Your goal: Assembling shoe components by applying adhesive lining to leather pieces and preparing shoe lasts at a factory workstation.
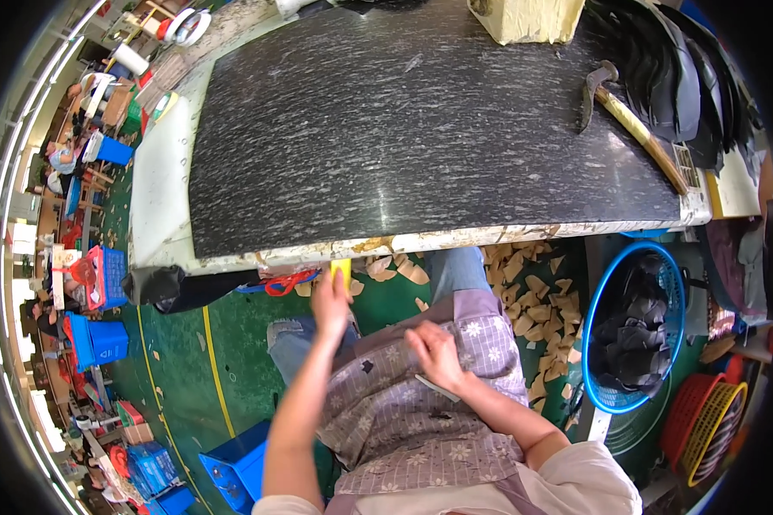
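At the near edge of the worktable (378, 137), my left hand (329, 305) is closed around a small bright yellow piece (342, 271). The piece sticks up past the fingers and reaches the table's rim; its kind does not show. My right hand (436, 354) is over my lap, in front of the flowered apron (404, 421). Its fingers are curled in, and whatever they may hold is hidden. Beside the right wrist a thin pale strip (438, 388) shows against the apron. On the right side of the tabletop lies a hammer (636, 133) with a wooden handle.
Dark, leather-like pieces (661, 77) are heaped at the far right, near a yellowish wrapped block (528, 19). Below the table's right end stands a blue basket (588, 343) with black pieces. Tan scraps (537, 309) litter the green floor. A blue bin (236, 468) is at lower left.
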A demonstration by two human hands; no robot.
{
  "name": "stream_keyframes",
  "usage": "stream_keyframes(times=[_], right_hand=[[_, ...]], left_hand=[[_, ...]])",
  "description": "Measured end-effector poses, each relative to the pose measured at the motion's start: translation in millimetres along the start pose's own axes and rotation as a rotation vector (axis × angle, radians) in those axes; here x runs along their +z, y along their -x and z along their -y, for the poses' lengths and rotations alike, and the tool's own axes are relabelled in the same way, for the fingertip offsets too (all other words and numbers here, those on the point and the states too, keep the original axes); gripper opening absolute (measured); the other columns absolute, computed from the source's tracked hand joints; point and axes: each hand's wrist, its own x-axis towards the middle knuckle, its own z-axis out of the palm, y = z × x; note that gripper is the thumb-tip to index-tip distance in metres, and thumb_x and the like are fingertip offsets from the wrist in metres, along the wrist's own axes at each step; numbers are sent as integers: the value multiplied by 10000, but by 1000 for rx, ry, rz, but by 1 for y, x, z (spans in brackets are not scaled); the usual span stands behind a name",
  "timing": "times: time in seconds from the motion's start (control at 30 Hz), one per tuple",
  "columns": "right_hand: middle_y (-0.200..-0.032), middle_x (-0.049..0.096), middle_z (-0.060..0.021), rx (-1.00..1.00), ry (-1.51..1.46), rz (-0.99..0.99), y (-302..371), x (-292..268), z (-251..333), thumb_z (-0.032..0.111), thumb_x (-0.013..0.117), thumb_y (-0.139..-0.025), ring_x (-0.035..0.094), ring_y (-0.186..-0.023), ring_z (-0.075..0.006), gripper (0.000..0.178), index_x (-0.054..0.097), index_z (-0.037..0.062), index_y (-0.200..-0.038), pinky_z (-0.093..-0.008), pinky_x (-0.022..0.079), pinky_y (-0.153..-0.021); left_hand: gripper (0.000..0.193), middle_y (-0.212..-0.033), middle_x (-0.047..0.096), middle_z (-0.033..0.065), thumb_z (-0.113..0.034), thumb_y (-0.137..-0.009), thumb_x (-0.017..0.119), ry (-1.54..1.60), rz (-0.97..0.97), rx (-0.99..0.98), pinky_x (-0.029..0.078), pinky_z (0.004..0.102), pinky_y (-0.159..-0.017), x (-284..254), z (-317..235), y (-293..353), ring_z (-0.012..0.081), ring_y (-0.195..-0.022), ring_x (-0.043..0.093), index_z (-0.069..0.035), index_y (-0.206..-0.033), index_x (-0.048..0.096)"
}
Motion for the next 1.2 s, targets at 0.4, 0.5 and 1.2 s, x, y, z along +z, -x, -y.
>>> stream_keyframes(times=[0.4,0.5,1.2], right_hand=[[-882,634,-112,186,-106,16,-27,21,-18,76,618,-891,641,-789,-273,151,664,53,-1033,-354,512,-696],[-862,675,-97,183,-141,41,-32,27,-21,85,635,-889,664,-754,-191,152,685,42,-1026,-308,534,-684],[-806,546,-72,20,-396,119,-35,-50,75,163,557,-969,541,-729,-135,219,611,-37,-1041,-283,454,-654]], left_hand=[[422,-1220,602,208,-289,-982,364,-971,336,325,425,480,-970,-89,199,-73,383,-1133,555,-61,-1303,518],[286,-862,682,169,-221,-944,458,-1008,458,110,519,502,-634,-106,150,-45,370,-737,670,-94,-1176,566],[502,-954,610,66,-143,-999,485,864,492,-207,459,209,-501,-54,-121,105,77,-648,578,-39,-1457,309]])
